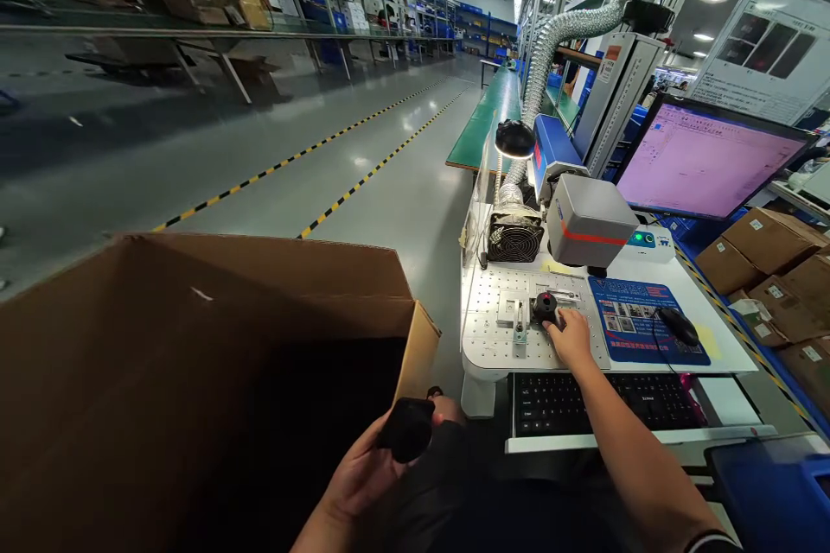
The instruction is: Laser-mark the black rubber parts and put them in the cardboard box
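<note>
My left hand [363, 471] holds a black rounded part [405, 428] low in front of me, next to the open cardboard box [194, 302]. My right hand [571, 337] reaches onto the white perforated work plate [493, 337] of a laser marking machine. Its fingers touch a second black round part [545, 307] that sits in a metal fixture [519, 315] under the grey marking head [587, 229].
A black keyboard [603, 402] lies on a tray below the plate, and a mouse [679, 326] rests on a blue pad. A monitor [704, 160] stands at right, with stacked cartons [765, 242] beyond. A flexible exhaust hose [558, 43] rises behind the machine.
</note>
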The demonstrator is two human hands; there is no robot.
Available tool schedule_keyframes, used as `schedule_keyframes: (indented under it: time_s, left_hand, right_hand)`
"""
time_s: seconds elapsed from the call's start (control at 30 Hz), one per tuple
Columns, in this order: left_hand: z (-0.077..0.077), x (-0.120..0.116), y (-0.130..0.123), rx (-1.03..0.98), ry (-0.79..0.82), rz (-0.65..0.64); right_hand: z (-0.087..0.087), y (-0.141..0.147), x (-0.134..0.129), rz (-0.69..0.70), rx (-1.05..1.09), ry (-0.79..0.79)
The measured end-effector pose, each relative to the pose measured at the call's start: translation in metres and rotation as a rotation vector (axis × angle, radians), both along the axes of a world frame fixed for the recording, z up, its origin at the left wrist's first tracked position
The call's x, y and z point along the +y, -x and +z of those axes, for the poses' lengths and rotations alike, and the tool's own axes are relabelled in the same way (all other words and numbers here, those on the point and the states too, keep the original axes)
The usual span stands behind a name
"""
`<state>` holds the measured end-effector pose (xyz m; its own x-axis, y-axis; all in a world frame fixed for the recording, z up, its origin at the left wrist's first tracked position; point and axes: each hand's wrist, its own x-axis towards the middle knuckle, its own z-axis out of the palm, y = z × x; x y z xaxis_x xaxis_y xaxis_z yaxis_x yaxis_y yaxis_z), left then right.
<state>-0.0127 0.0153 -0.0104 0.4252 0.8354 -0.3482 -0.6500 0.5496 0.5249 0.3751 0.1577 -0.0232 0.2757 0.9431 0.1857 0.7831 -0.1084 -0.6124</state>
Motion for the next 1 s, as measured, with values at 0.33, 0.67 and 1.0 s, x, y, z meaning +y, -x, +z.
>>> schedule_keyframes:
  time_s: [0.33,0.67,1.0]
  left_hand:
    - [-0.01,0.005,0.001,0.042,0.114,0.069]
    - [-0.004,0.003,-0.004,0.025,0.057,0.071]
    - [-0.007,0.005,-0.001,0.015,0.087,0.046]
  right_hand:
    - [0.006,0.006,-0.001,-0.007,-0.019,0.104]
    - [-0.001,0.004,0.001,0.011,0.035,-0.013]
    - [0.0,0.011,0.004,0.022,0.049,-0.027]
